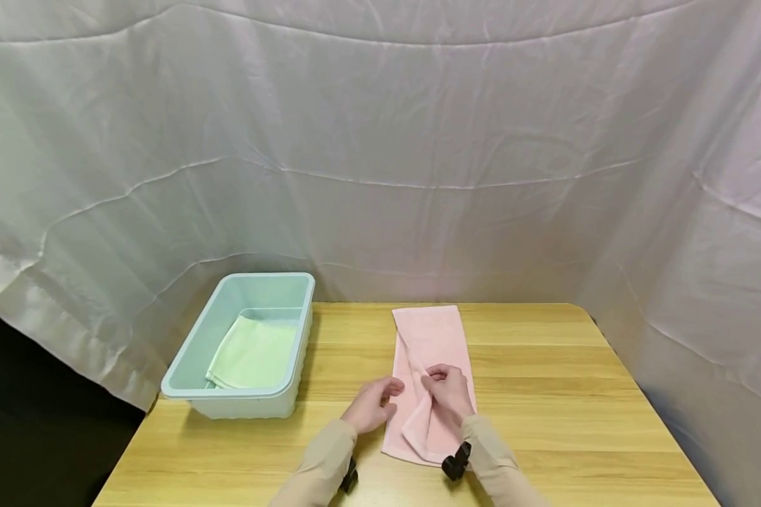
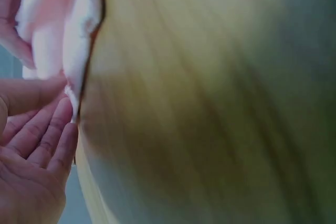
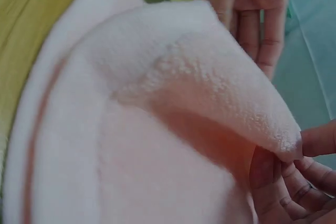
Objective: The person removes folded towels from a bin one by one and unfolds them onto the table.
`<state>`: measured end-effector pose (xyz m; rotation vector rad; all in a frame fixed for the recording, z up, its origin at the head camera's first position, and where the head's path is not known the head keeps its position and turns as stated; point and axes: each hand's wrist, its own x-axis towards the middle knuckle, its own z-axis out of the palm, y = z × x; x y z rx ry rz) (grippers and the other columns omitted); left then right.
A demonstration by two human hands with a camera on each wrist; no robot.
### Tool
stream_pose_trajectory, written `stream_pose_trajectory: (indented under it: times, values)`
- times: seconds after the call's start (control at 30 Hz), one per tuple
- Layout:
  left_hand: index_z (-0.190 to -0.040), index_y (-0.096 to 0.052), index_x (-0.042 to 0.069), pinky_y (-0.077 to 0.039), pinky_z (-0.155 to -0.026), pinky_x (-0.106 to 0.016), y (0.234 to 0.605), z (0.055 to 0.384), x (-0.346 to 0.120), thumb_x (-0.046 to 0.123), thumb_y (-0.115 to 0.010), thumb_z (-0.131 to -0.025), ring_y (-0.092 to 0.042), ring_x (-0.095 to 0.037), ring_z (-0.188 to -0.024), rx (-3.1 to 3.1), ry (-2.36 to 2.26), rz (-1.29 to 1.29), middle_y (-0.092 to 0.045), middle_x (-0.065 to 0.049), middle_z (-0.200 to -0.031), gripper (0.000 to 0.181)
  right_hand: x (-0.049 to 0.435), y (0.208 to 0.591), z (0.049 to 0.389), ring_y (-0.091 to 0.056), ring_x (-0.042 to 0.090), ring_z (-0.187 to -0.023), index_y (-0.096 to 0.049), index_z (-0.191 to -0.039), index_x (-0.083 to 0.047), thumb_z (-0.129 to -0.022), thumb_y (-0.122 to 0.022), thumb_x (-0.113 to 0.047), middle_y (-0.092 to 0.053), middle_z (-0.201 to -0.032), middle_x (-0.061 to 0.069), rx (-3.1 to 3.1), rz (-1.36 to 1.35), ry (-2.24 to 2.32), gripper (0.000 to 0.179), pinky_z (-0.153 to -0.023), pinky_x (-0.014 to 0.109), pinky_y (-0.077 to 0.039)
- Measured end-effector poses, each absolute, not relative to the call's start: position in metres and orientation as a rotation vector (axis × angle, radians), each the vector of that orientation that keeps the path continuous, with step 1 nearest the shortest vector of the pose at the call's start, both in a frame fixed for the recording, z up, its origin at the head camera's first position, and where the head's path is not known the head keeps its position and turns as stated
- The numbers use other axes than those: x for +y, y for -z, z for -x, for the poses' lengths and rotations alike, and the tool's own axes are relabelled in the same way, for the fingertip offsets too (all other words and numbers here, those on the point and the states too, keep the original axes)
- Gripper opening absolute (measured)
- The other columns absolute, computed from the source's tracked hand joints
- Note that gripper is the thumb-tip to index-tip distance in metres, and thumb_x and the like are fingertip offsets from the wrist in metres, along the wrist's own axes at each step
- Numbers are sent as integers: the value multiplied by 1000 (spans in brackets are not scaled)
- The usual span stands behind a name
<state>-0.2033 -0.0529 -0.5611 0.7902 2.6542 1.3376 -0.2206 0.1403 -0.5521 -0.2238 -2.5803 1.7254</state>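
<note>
A pink towel (image 1: pixel 428 324) lies lengthwise on the table, folded into a long strip, with a loose layer turned up across its near half. My right hand (image 1: pixel 450 391) pinches the edge of that raised layer between thumb and fingers; in the right wrist view the lifted fold (image 3: pixel 210 77) arches up to the fingertips (image 3: pixel 265 166). Beside the towel's left edge is my left hand (image 1: pixel 370 405), its fingers loosely bent and its thumb apart from them. In the left wrist view, the left fingertips (image 2: pixel 65 132) are right at the towel's hem (image 2: pixel 79 66).
To the left stands a pale blue plastic basin (image 1: pixel 301 338) with a folded light green towel (image 1: pixel 260 352) inside. The wooden table (image 1: pixel 558 394) reaches back to a grey-white curtain (image 1: pixel 380 141), which hangs behind and along the sides.
</note>
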Motion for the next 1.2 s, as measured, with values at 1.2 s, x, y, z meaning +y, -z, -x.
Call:
stream_pose_trajectory:
  times: [1.2]
  values:
    - [-121,-67,-5,-48,-107,-48,550,198,-73,7,-74,-87,-59,-34,-120,2842,-917,-872,-63,-16,-127,37,204,534,215,-54,8,-50,-59,-113,9,-92,-64,-3,-61,-69,-5,-2385,402,-2166,25,-46,22,-49]
